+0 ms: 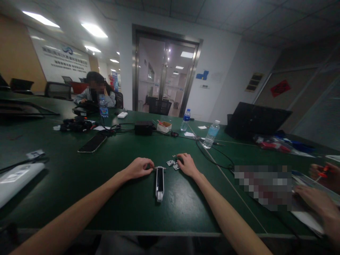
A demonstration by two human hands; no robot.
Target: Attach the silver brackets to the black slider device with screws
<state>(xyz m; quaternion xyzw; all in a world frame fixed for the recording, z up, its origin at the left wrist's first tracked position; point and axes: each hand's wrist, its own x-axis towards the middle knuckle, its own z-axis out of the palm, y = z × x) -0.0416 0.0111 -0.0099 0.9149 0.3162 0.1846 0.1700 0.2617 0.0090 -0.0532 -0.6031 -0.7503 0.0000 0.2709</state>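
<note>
A narrow white device with a dark, hollow-looking middle (159, 182) lies lengthwise on the green table in front of me. Beside its far end, my left hand (139, 167) is closed in a pinch. A thin metallic bit shows at those fingertips, too small to name. To the right of the device, my right hand (187, 164) rests on the table with curled fingers, close to two small pale plates with dark holes (170, 163). A tiny shiny piece (174, 156) lies by its fingertips. What those fingers pinch, if anything, is hidden.
Beyond my hands are a phone (92, 142), a black box (144, 128), a small open carton (164, 126), cables and water bottles (211, 134). A white object (20, 180) lies at left. At right, another person's hands (316, 202) work with a red-handled tool (323, 172). Someone sits across the table.
</note>
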